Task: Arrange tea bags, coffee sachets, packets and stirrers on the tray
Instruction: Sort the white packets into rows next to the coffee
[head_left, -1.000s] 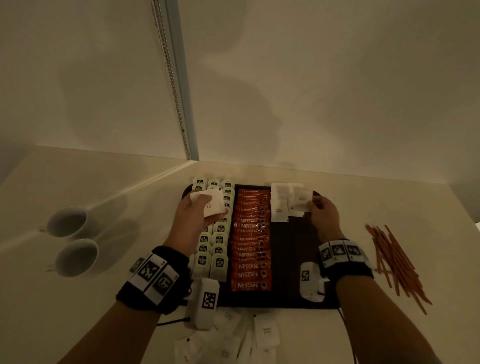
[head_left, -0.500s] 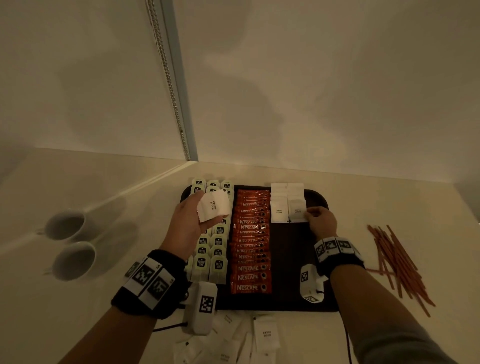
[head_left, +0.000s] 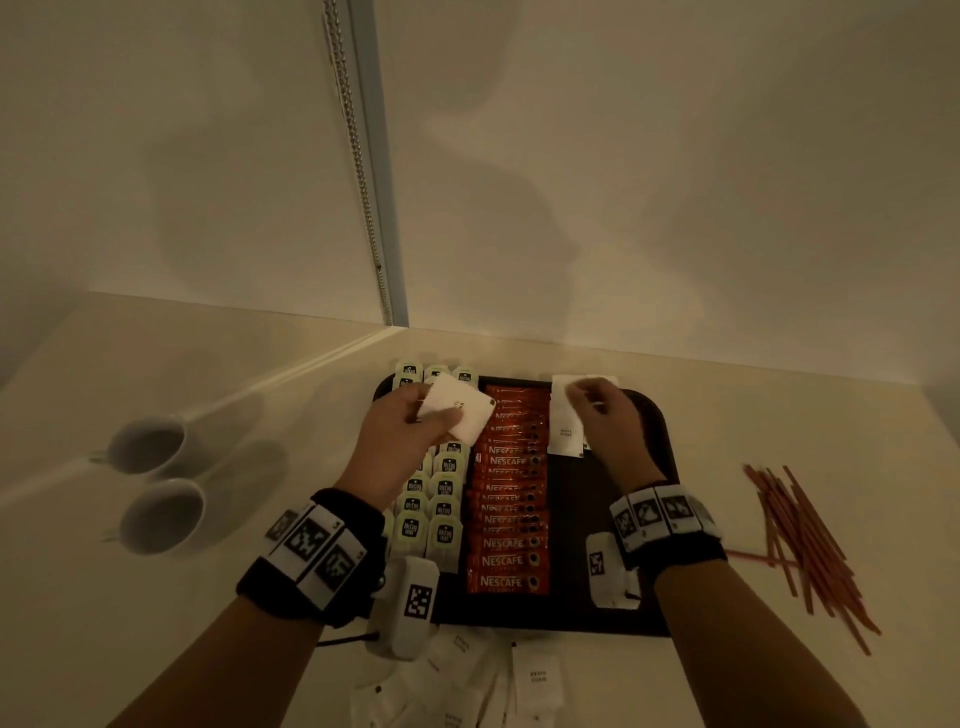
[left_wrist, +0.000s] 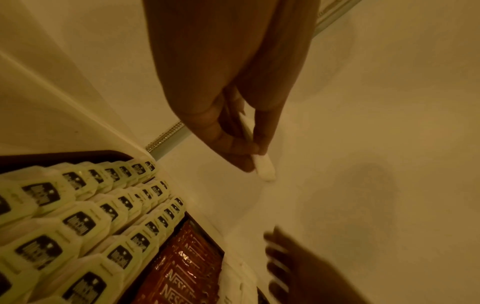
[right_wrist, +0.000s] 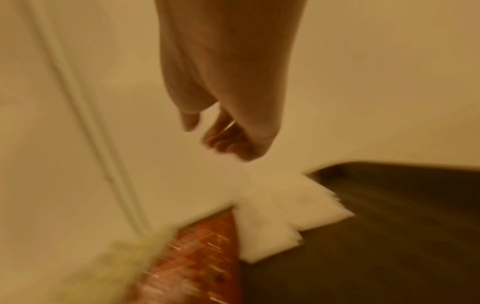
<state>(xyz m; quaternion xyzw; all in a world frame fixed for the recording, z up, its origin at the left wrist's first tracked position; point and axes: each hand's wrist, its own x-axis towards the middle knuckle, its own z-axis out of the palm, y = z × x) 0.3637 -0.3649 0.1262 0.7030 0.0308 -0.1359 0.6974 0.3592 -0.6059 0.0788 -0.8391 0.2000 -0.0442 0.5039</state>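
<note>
Head view, left hand: the left hand (head_left: 402, 441) pinches a white packet (head_left: 457, 413), lifted over the far end of the tea bags (head_left: 434, 512).
Head view, right hand: the right hand (head_left: 605, 423) hangs over the white packets on the tray (head_left: 565, 431) with fingers curled; whether it holds anything I cannot tell.
Head view, tray: the dark tray (head_left: 571, 608) carries tea bags on its left, coffee sachets (head_left: 511, 519) in the middle and white packets at the far right of those.
Head view, counter: loose packets (head_left: 535, 686) lie just before the tray, stirrers (head_left: 805, 535) to its right, two cups (head_left: 156, 483) well to its left.
Left wrist view: thumb and fingers (left_wrist: 233, 144) squeeze the packet's edge above the rows of tea bags.
Right wrist view: blurred; the fingers (right_wrist: 228, 139) curl loosely above the stepped packets, apart from them.
</note>
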